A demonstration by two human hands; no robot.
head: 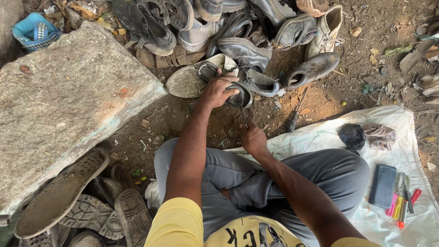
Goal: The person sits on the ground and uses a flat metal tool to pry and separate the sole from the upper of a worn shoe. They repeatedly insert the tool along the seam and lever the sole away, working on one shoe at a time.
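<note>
My left hand [218, 90] reaches forward and grips a dark shoe [239, 97] lying on the dirt at the front of a shoe pile. My right hand [253, 137] sits just below it, fingers closed on a thin dark tool [243, 114] whose tip points up at the shoe. Beside the gripped shoe lie a pale dusty sole [187, 82] to the left and a grey shoe [260, 83] to the right. I sit cross-legged in grey trousers [320, 171].
A big flat stone slab [68, 100] fills the left. Worn shoes are heaped at the top [242, 27] and loose soles at bottom left [91, 206]. A white sheet [402, 151] on the right carries a phone [383, 185], coloured tools [402, 203] and dark rags [352, 136]. A screwdriver [295, 114] lies on the dirt.
</note>
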